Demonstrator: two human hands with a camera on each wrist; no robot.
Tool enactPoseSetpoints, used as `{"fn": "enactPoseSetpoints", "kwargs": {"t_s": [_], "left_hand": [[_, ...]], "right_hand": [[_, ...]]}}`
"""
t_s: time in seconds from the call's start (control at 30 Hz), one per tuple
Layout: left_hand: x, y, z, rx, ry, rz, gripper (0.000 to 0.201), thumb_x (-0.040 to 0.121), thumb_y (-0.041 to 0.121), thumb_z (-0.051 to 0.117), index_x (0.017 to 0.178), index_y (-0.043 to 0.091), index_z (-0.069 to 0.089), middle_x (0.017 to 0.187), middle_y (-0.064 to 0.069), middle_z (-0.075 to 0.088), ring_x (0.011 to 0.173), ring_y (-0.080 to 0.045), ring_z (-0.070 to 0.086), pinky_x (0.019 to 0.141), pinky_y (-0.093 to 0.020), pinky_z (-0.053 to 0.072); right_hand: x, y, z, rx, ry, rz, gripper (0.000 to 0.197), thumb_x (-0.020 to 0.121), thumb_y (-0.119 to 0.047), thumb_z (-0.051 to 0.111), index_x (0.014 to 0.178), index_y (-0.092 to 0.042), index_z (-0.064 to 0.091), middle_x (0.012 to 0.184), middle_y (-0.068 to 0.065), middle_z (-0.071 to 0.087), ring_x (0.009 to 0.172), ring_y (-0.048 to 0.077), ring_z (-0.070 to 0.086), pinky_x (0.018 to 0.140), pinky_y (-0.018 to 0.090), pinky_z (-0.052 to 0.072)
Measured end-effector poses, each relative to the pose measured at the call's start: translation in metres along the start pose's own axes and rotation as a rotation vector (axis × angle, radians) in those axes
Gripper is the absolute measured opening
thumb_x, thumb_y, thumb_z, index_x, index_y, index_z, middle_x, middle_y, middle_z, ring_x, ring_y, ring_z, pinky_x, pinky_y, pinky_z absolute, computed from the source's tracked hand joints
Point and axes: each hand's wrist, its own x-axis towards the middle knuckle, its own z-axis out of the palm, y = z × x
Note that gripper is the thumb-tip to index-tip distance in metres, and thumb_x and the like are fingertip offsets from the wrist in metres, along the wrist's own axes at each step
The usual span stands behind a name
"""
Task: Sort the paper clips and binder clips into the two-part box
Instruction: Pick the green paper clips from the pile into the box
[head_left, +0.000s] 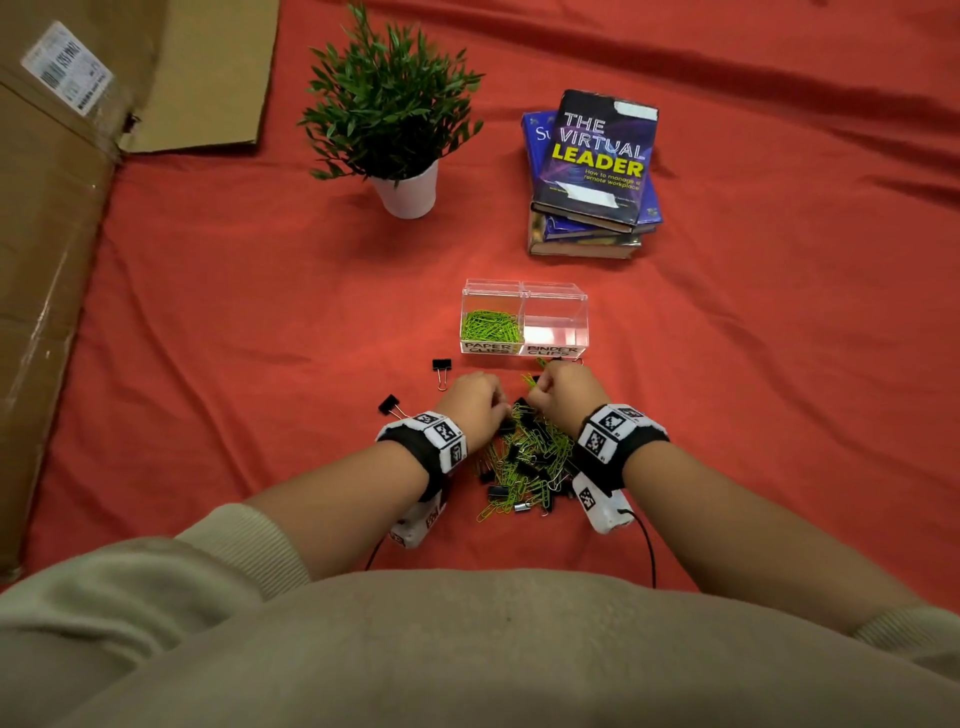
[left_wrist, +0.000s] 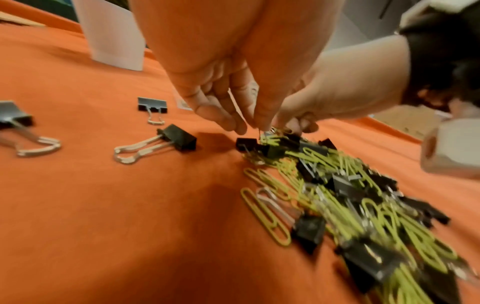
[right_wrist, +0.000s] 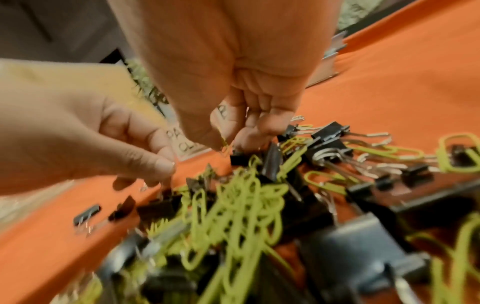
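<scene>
Both hands reach into the mixed pile of green paper clips and black binder clips (head_left: 524, 457) on the red table (head_left: 260, 312). The left hand (head_left: 475, 397) pinches a thin wire at the pile's far edge, and the right hand (head_left: 563, 389) pinches a green paper clip (right_wrist: 225, 146). The clear 2-part plastic box (head_left: 524, 319) stands just beyond, with green clips in its left compartment.

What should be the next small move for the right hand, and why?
Probably lift the right hand toward the box's left part, labelled for paper clips: it pinches green paper clips at the pile's far edge, and that part already holds green ones.

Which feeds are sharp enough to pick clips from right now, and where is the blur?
Head view: sharp, evenly lit, box labels readable. Left wrist view: fingers fairly clear, near pile smeared. Right wrist view: worst, foreground clips heavily blurred.
</scene>
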Motion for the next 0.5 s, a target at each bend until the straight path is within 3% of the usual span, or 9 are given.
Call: {"fn": "enactPoseSetpoints", "kwargs": {"t_s": [0.07, 0.17, 0.33, 0.4, 0.5], "left_hand": [[0.0, -0.003, -0.01, -0.1, 0.01, -0.054, 0.005, 0.089, 0.017, 0.06, 0.085, 0.015, 0.06, 0.085, 0.0, 0.063, 0.08, -0.016, 0.057, 0.076, -0.031, 0.051], [0.004, -0.013, -0.026, -0.108, 0.044, -0.088, 0.003, 0.089, 0.012, 0.059, 0.087, 0.013, 0.061, 0.088, -0.005, 0.067, 0.077, -0.017, 0.057, 0.072, -0.029, 0.049], [0.007, -0.016, -0.032, 0.094, 0.124, -0.012, 0.02, 0.088, 0.012, 0.055, 0.107, 0.012, 0.059, 0.113, -0.006, 0.058, 0.108, -0.023, 0.052, 0.097, -0.034, 0.044], [0.002, -0.008, -0.023, 0.142, 0.105, 0.066, 0.021, 0.089, 0.016, 0.056, 0.109, 0.013, 0.059, 0.114, -0.005, 0.055, 0.113, -0.022, 0.048, 0.1, -0.035, 0.042], [-0.003, 0.004, -0.002, 0.235, 0.06, 0.125, 0.023, 0.09, 0.025, 0.057, 0.108, 0.011, 0.06, 0.112, -0.005, 0.056, 0.111, -0.022, 0.048, 0.098, -0.034, 0.04]], "right_hand": [[-0.005, 0.002, -0.007, 0.153, 0.032, 0.006, 0.013, 0.083, -0.012, 0.062, 0.072, -0.004, 0.061, 0.066, 0.009, 0.061, 0.056, 0.016, 0.052, 0.05, 0.024, 0.046], [-0.008, 0.006, -0.015, 0.339, 0.014, 0.059, 0.008, 0.081, -0.007, 0.063, 0.073, -0.005, 0.062, 0.064, 0.003, 0.065, 0.051, 0.009, 0.054, 0.047, 0.022, 0.047], [-0.015, 0.013, -0.023, 0.582, -0.028, 0.08, 0.005, 0.08, 0.001, 0.064, 0.077, -0.001, 0.061, 0.07, 0.011, 0.068, 0.057, 0.014, 0.063, 0.058, 0.022, 0.056], [-0.019, 0.016, -0.025, 0.699, -0.058, 0.07, 0.006, 0.079, 0.003, 0.066, 0.084, 0.001, 0.062, 0.076, 0.013, 0.069, 0.063, 0.019, 0.065, 0.061, 0.023, 0.057], [-0.021, 0.022, -0.023, 0.816, -0.109, 0.094, 0.022, 0.079, 0.003, 0.067, 0.099, -0.006, 0.064, 0.082, 0.009, 0.071, 0.07, 0.019, 0.067, 0.069, 0.025, 0.058]]}}
